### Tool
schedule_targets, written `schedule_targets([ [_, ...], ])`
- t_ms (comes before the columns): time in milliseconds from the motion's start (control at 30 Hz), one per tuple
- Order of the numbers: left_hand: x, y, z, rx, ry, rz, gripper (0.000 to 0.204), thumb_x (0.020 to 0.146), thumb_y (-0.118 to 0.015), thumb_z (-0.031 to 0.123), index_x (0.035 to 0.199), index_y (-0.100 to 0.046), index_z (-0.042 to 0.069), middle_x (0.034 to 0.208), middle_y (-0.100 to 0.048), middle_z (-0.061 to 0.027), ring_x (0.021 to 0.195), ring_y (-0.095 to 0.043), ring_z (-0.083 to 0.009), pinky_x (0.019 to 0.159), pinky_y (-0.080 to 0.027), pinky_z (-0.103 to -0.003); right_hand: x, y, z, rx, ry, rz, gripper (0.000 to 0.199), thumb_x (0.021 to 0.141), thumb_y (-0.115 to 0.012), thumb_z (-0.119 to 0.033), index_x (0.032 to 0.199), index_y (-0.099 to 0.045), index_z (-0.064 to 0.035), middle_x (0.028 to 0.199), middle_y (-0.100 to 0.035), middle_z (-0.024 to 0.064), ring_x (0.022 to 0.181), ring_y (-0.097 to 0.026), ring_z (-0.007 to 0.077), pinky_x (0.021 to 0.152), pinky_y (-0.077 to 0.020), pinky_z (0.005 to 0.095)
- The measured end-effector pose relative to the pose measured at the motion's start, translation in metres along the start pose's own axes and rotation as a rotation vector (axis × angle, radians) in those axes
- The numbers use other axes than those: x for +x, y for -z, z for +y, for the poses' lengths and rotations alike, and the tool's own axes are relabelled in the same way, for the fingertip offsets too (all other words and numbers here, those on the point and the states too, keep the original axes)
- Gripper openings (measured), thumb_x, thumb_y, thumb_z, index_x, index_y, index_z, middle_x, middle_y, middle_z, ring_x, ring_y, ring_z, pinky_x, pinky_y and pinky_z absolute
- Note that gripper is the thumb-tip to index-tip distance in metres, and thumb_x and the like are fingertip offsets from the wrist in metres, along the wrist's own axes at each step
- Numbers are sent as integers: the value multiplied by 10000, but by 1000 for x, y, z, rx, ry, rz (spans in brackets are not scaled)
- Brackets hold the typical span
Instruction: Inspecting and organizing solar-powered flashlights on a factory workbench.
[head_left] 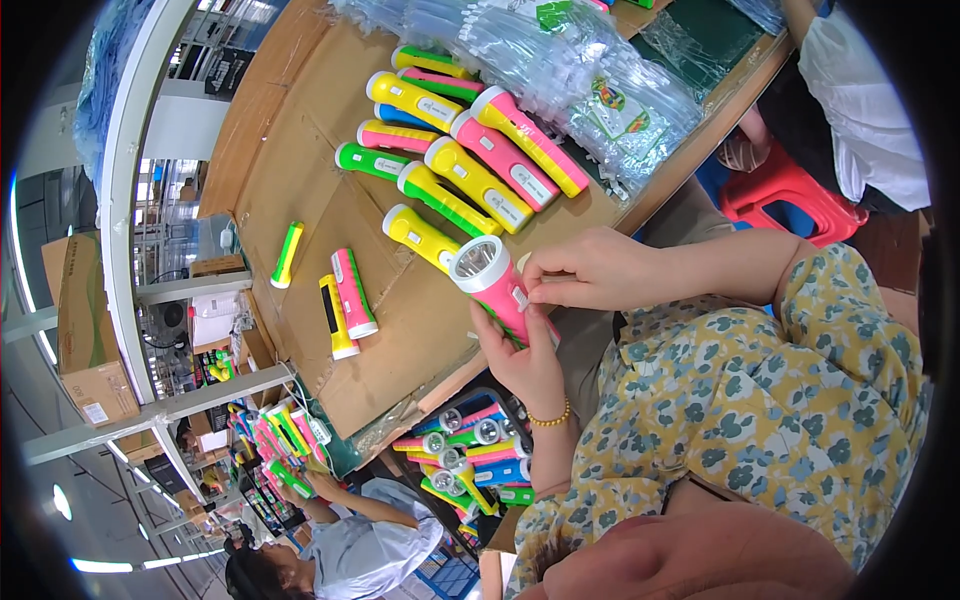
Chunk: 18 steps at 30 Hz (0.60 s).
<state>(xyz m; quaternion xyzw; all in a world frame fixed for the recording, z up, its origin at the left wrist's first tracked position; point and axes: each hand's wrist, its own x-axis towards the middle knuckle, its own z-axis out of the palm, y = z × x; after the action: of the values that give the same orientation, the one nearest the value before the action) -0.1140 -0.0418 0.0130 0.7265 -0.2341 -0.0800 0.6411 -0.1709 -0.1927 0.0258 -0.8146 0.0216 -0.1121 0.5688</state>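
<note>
A pink flashlight [500,297] with a white head and a clear lens is tilted up over the table's near edge. My left hand [525,372], with a beaded bracelet at the wrist, is closed around its body from below. Beside the switch on the flashlight's side, my right hand [590,270] has thumb and fingers pinched together. Any small thing between those fingertips is too unclear to name. Just beyond the held flashlight lies a yellow flashlight [420,235], the nearest of a group of several in yellow, pink and green.
Clear plastic bags [590,90] lie piled at the table's far right. Three flashlights rest apart on the cardboard [290,340]. A crate of flashlights [465,450] stands below the near edge. Another person [370,540] handles flashlights at lower left; a red stool [795,195] is at upper right.
</note>
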Motion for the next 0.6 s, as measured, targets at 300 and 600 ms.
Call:
schedule_targets([
  [300,-2,-3,0,-19,-26,36,587,868,-580,7,1373,-286,-60,1178,-536,-135,907,-569,-117,735,-477,-218,3,0,-7,21,-96,-37,217,892,-550,-324,911,-578,-110,682,-601,63,622,-598,246,555,-422,372],
  [600,-4,-2,-10,-16,-77,54,564,891,-562,57,1359,-273,-68,1218,-494,-154,1027,-543,-158,824,-462,-255,1,-11,1,-74,-55,47,231,875,-567,-351,888,-571,-121,666,-602,74,642,-610,276,550,-433,396],
])
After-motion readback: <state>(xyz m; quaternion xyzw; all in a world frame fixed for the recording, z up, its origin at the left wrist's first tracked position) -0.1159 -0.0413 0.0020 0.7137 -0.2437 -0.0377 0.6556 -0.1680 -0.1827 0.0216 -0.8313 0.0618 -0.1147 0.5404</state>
